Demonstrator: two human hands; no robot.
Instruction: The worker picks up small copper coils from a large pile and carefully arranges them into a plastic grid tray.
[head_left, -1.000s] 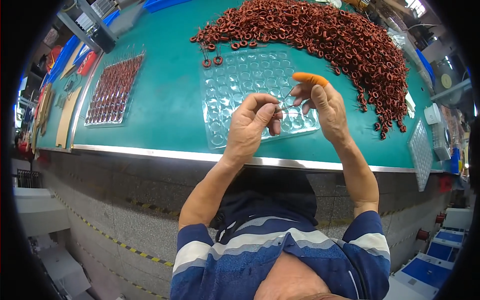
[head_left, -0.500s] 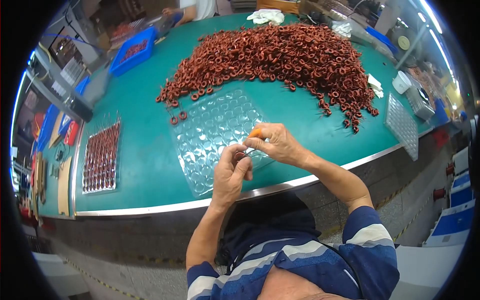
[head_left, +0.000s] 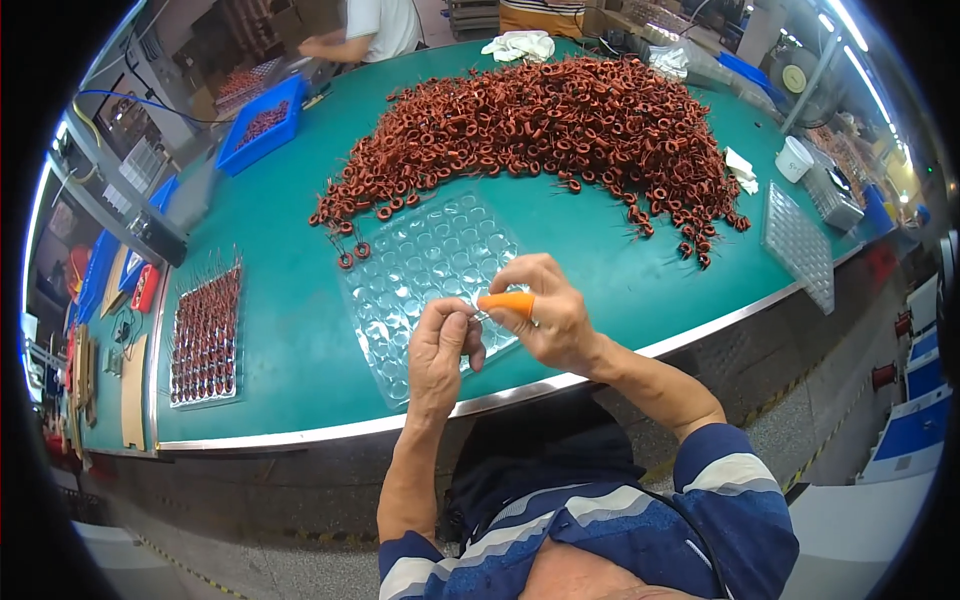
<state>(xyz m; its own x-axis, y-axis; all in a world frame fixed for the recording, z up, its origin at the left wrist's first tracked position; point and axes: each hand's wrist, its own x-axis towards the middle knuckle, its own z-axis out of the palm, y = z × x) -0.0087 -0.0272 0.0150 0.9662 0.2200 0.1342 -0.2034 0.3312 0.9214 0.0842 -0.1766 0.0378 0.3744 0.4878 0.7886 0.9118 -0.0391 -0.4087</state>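
- The left hand (head_left: 437,355) is over the near side of a clear tray (head_left: 415,262), its grip drawn together, thumb against curled fingers, on one end of a thin wire (head_left: 481,315)
- The right hand (head_left: 553,318) is just beside it, an orange rubbery cover (head_left: 510,303) on one finger, its grip closed on the wire's other end
- The wire, fine and stiff-looking, lies between the two sets of fingertips, its long axis running roughly left to right (whatever it joins is hidden in the left fingers)
- The clear tray is glossy, thin plastic moulded with rows of round pockets; it lies flat, its far end leaning left
- Two dark red rings (head_left: 353,255) sit by the tray's far left corner, their thin leads pointing away from the person
- Beyond spreads a tangled, curved heap (head_left: 540,130) of such rings, smooth and rounded with spiky leads
- On the left, a filled tray (head_left: 206,340) holds tight rows of them, leads bristling upward
- All these rest on a smooth green desk (head_left: 290,310) with a pale metal edge
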